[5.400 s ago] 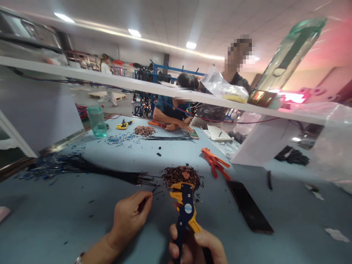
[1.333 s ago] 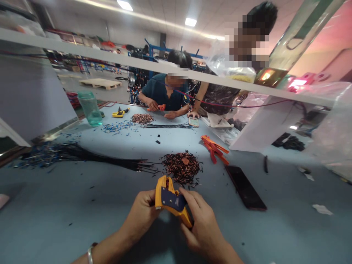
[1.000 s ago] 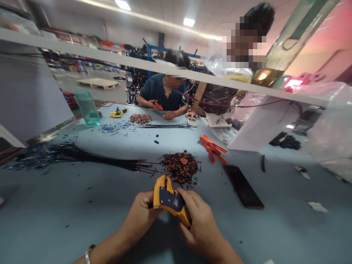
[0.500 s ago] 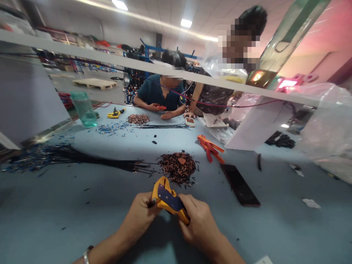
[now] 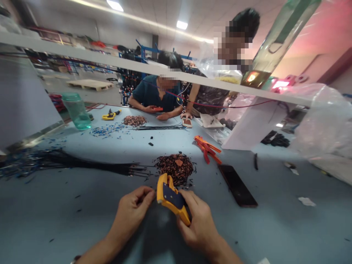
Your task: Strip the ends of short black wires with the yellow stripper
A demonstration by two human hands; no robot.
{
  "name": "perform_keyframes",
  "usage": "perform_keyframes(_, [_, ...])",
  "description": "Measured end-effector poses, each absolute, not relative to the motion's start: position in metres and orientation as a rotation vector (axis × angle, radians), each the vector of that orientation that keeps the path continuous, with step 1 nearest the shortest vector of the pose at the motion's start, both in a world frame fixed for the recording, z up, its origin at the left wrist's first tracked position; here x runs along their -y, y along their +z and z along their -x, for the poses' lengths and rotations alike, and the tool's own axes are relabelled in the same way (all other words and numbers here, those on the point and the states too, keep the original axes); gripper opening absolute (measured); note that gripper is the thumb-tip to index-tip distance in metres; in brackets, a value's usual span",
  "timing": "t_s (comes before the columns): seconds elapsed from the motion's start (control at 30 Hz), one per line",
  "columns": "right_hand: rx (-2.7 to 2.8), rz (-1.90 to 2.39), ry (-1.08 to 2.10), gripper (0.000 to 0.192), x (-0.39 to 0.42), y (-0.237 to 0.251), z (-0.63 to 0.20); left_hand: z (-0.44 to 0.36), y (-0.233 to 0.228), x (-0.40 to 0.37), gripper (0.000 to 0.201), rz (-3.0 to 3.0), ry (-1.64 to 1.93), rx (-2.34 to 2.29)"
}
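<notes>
My right hand grips a yellow and blue wire stripper, its head tilted up and to the left. My left hand sits just left of the tool's head with fingers curled, a small gap between them; I cannot tell if it pinches anything. Directly beyond the tool lies a heap of copper and dark wire scraps. A long bundle of black wires stretches left from the heap across the blue table.
A dark phone and an orange stripper lie to the right. Far across the table two people work beside another scrap pile, a yellow tool and a green jar. A white shelf crosses overhead.
My left hand has come off the stripper's head and now sits beside it. The view has shifted slightly rightwards. Earlier, the left hand held a wire and the stripper stood upright.
</notes>
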State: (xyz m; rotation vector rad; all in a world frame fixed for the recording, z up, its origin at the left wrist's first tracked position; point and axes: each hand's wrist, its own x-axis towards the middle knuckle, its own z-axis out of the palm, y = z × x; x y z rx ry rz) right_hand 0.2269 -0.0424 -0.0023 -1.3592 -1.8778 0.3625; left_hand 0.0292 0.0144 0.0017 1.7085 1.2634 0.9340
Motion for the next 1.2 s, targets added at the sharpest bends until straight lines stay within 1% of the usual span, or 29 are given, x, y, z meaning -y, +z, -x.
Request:
perform_keyframes(0.07, [1.736,1.336,0.531,0.049,0.045,0.004,-0.226,-0.025,0.002,-0.017,0.035,-1.738,0.978,-1.37])
perform_keyframes(0.2, [1.319,1.261,1.103,0.031,0.05,0.009,-0.223,-0.02,0.002,-0.022,0.034,-1.754,1.039,-1.435])
perform_keyframes(0.27, [1.042,1.132,1.343,0.035,0.051,0.004,-0.222,-0.019,0.001,-0.023,0.034,-1.751,1.041,-1.432])
perform_keyframes(0.33, [0.81,1.026,1.449,0.045,0.049,-0.004,-0.221,-0.019,0.0,-0.025,0.035,-1.747,1.041,-1.43])
perform_keyframes(0.43, [0.618,0.967,1.493,0.048,0.046,-0.014,-0.221,-0.019,-0.002,-0.026,0.034,-1.746,1.055,-1.425])
perform_keyframes(0.6, [0.434,0.905,1.521,0.042,0.043,-0.021,-0.217,-0.018,-0.005,-0.028,0.032,-1.728,1.083,-1.398])
perform_keyframes(0.73, [0.354,0.912,1.524,0.042,0.04,-0.025,-0.217,-0.017,-0.007,-0.03,0.031,-1.681,1.112,-1.405])
perform_keyframes(1.03, [0.198,0.884,1.585,0.035,0.037,-0.013,-0.223,-0.018,-0.002,-0.029,0.034,-1.699,1.061,-1.413])
perform_keyframes(1.2, [0.19,0.885,1.58,0.038,0.037,-0.013,-0.222,-0.017,0.0,-0.027,0.034,-1.698,1.087,-1.398])
